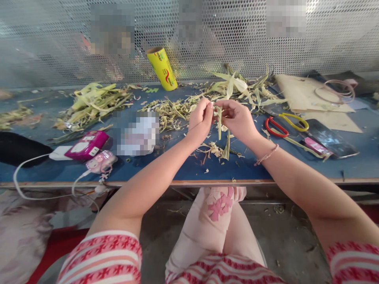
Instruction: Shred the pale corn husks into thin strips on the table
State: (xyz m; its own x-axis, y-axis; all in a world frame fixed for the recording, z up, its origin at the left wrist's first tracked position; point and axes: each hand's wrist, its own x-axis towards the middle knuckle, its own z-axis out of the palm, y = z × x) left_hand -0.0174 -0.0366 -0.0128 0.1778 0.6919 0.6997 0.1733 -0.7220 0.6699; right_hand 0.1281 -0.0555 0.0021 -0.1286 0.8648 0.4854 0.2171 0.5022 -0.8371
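Over the middle of the blue table, my left hand (200,121) and my right hand (239,121) meet at the fingertips. Between them is a pale green, dried leafy plant strip (219,127), its lower end hanging down. Both hands are closed in a pinch on its upper part, which the fingers partly hide. Just below lie another strip (226,148) and pale plant scraps (215,149). Behind my hands spreads a heap of small dried plant pieces (173,112), with longer leafy stalks (237,86) at the back.
Scissors with red and yellow handles (276,127) and a phone (331,136) lie right. A bundle of stalks (91,103), a magenta box (87,145) and a cabled pink device (101,161) are left. A yellow tube (162,69) leans against the perforated metal screen (225,35).
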